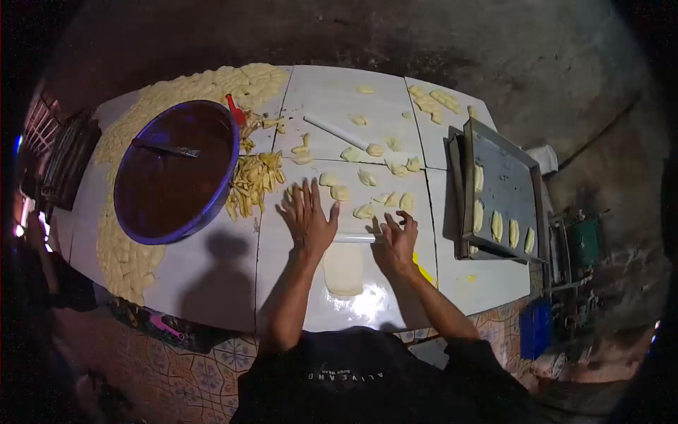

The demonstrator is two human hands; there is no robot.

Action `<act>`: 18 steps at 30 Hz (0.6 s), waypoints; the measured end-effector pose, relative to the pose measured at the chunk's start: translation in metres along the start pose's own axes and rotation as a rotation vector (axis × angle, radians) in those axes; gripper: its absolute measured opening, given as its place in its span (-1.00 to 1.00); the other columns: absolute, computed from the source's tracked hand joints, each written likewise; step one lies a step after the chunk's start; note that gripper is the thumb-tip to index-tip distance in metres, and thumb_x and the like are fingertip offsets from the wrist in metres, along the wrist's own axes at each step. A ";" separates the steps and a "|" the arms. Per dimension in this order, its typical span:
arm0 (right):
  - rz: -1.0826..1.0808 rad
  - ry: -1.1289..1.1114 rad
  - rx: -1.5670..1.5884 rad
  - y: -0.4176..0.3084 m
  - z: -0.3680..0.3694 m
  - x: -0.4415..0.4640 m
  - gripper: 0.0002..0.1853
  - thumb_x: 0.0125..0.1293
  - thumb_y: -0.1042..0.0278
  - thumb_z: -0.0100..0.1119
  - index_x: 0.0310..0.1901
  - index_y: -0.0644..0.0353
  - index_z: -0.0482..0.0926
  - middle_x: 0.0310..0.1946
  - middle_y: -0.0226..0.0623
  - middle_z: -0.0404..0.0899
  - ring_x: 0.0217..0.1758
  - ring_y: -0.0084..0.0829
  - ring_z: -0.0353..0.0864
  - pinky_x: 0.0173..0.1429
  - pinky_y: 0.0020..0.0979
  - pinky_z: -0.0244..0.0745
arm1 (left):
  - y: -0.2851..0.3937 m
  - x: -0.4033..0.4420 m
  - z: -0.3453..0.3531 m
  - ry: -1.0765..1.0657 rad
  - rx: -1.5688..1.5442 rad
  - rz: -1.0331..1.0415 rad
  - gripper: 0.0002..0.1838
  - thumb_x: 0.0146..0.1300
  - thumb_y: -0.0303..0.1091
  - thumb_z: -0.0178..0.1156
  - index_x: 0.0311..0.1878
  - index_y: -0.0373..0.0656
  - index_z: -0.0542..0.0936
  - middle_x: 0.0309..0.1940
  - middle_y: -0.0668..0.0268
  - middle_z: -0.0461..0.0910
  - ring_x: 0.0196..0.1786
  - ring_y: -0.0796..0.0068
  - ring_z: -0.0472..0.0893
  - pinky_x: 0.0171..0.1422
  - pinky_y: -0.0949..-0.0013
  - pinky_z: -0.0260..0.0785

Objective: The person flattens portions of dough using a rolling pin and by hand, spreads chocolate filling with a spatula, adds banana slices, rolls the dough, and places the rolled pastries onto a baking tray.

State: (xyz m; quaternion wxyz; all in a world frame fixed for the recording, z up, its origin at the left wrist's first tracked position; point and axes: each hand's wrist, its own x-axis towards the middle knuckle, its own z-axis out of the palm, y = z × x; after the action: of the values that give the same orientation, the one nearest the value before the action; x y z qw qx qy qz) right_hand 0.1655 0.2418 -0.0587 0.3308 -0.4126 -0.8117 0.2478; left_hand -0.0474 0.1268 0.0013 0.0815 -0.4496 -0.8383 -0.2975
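Note:
A white rolling pin (357,238) lies crosswise on the table in front of me, at the far edge of a flat rolled sheet of dough (344,271). My left hand (311,225) is at the pin's left end, palm down, its fingers stretched forward and apart. At the right end is my right hand (400,242), with its fingers apart and slightly bent. Neither hand visibly wraps round the pin, and its ends are hidden by the hands. Just beyond lie several small dough pieces (340,193).
A large blue basin (235,152) of brown filling stands left, with a red-handled tool (235,109) beside it. Yellowish strips (253,185) are heaped nearby. Many dough pieces (127,258) line the table's left side. A metal tray (503,185) on the right holds shaped dough. Another white rod (335,132) lies farther back.

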 end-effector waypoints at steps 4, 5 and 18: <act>-0.025 -0.263 -0.471 0.016 -0.076 -0.021 -0.62 0.23 0.25 0.39 0.04 0.24 0.69 0.07 0.07 0.55 0.16 0.09 0.44 0.25 0.05 0.31 | 0.008 -0.038 -0.001 -0.565 -0.137 0.342 -0.32 0.32 -0.37 0.20 0.51 -0.17 0.30 0.25 -0.04 0.53 0.26 0.03 0.53 0.37 -0.02 0.30; -0.075 -0.396 -0.621 0.020 -0.085 -0.029 -0.60 0.19 0.25 0.43 0.00 0.30 0.68 0.05 0.08 0.56 0.15 0.11 0.42 0.25 0.07 0.31 | -0.001 -0.050 0.013 -0.386 -0.099 0.500 -0.22 0.17 -0.52 0.18 0.53 -0.13 0.28 0.20 0.01 0.56 0.20 0.09 0.56 0.35 0.02 0.33; -0.058 -0.661 0.324 -0.138 0.001 0.021 -0.73 0.56 0.30 0.07 -0.06 0.42 0.52 -0.48 -0.26 0.61 -0.57 -0.52 0.61 -0.48 -0.43 0.53 | -0.079 -0.224 -0.072 0.138 0.224 -0.556 -0.30 0.01 -0.59 0.24 0.33 0.00 0.56 0.03 0.09 0.52 0.14 0.01 0.51 0.22 -0.02 0.36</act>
State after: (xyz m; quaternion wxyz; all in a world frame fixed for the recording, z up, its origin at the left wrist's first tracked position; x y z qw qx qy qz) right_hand 0.0858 0.1849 0.0412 0.1187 -0.2294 -0.8365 0.4833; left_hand 0.0103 -0.1054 -0.0646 0.1025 -0.1700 -0.9492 -0.2441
